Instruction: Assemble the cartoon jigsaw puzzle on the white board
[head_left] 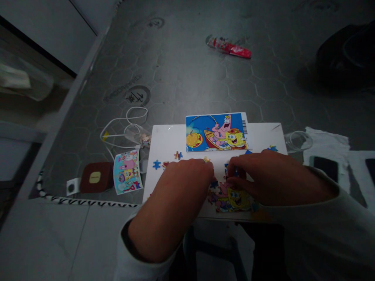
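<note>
A partly joined jigsaw puzzle (234, 201) with a yellow cartoon face lies at the near edge of a white board (164, 136). My right hand (258, 173) is over its upper edge, thumb and forefinger closed on a small blue jigsaw piece at the fingertips. Beside it, my left hand (190, 175) is bent down over the puzzle's left side; its back hides the fingers. Loose pieces are scattered around, among them a blue piece (156, 164) and a brown-and-blue piece (178, 155). Behind the hands lies a picture card (216, 132) of cartoon figures in a boat.
Left of the board are a second cartoon card (128, 171), a brown box (96, 177), a white cord (117, 119) and a clear bag of pieces (145, 139). A red wrapper (230, 48) lies farther back. White paper (325, 138) and a dark phone-like object (325, 168) are right.
</note>
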A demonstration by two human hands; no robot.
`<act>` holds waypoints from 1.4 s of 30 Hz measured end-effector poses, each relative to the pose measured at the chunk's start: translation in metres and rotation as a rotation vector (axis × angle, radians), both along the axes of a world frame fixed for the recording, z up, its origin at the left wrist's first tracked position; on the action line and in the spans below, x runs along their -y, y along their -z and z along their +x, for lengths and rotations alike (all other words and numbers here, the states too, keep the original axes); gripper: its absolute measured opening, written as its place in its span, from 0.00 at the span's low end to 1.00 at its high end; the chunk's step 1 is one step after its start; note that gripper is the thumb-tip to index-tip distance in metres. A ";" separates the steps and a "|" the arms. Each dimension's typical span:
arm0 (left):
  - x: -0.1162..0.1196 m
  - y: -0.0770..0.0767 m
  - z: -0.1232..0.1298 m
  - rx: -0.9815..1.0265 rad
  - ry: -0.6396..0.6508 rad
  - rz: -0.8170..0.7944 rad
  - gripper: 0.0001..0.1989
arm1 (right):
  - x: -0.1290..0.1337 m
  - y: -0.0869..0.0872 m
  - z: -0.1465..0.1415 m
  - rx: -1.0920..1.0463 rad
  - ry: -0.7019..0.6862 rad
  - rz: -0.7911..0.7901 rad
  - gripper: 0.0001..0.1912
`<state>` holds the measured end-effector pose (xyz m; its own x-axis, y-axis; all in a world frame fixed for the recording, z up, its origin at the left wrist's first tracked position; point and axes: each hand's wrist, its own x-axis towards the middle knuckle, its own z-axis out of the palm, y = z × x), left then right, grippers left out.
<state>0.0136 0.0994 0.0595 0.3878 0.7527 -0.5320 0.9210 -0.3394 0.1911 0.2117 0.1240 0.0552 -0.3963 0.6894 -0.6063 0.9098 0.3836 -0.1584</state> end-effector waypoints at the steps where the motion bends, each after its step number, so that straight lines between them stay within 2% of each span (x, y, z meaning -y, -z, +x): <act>1: 0.000 0.001 0.000 0.001 0.005 -0.006 0.13 | 0.001 -0.001 -0.002 0.005 -0.015 -0.005 0.11; 10: 0.001 0.000 -0.002 0.005 0.034 -0.018 0.12 | 0.003 -0.009 -0.015 0.076 -0.043 -0.056 0.09; 17: 0.005 -0.001 0.004 0.026 0.044 0.024 0.13 | 0.003 -0.001 -0.008 0.007 -0.056 -0.009 0.09; 22: 0.005 -0.002 0.003 0.006 0.043 0.032 0.13 | 0.003 -0.001 -0.010 0.023 -0.022 -0.030 0.09; 28: 0.002 -0.005 0.004 -0.009 -0.005 0.042 0.16 | 0.004 0.002 -0.012 0.137 0.009 -0.077 0.11; 36: 0.000 -0.004 0.005 -0.031 -0.056 -0.028 0.15 | 0.005 0.005 -0.009 0.086 0.025 -0.046 0.11; 42: 0.001 -0.009 0.000 -0.084 -0.090 -0.061 0.15 | 0.006 0.011 -0.003 0.054 0.030 -0.022 0.14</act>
